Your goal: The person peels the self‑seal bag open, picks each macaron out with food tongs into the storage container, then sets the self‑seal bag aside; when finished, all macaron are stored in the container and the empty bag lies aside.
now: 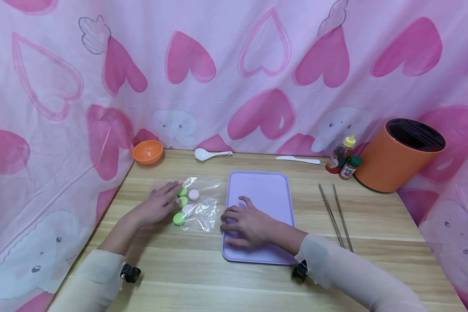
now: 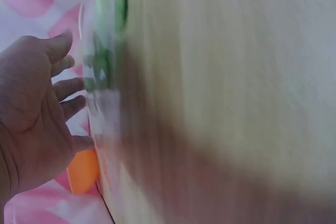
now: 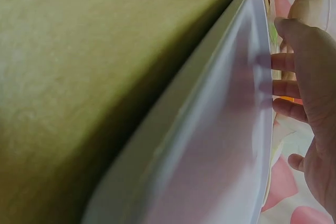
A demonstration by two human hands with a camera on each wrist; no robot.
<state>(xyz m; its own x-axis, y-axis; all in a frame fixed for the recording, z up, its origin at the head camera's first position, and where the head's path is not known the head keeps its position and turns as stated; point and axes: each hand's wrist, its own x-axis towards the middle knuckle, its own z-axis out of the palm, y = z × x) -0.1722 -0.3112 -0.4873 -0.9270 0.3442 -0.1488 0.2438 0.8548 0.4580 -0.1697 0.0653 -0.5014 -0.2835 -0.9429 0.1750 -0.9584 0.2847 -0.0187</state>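
Several round, macaron-like pieces, some green point(image 1: 179, 219) and some pale pink point(image 1: 193, 195), lie with a clear plastic bag point(image 1: 208, 219) on the left part of the table. My left hand point(image 1: 159, 204) reaches over the bag's left side, its fingertips close to the green pieces. In the left wrist view its fingers are spread and relaxed, with nothing between them. A lavender tray point(image 1: 263, 186) lies flat to the right of the bag. Across it stretches my right hand point(image 1: 251, 225), fingertips near the tray's left rim. The right wrist view shows those fingers loosely bent and holding nothing.
Along the back of the wooden table point(image 1: 179, 277) are an orange bowl point(image 1: 147, 151), a white spoon point(image 1: 212, 154), a white knife point(image 1: 298, 160), a sauce bottle point(image 1: 340, 156), a seasoning jar point(image 1: 350, 168) and an orange knife block point(image 1: 394, 160). Metal chopsticks point(image 1: 331, 216) lie right of the tray.
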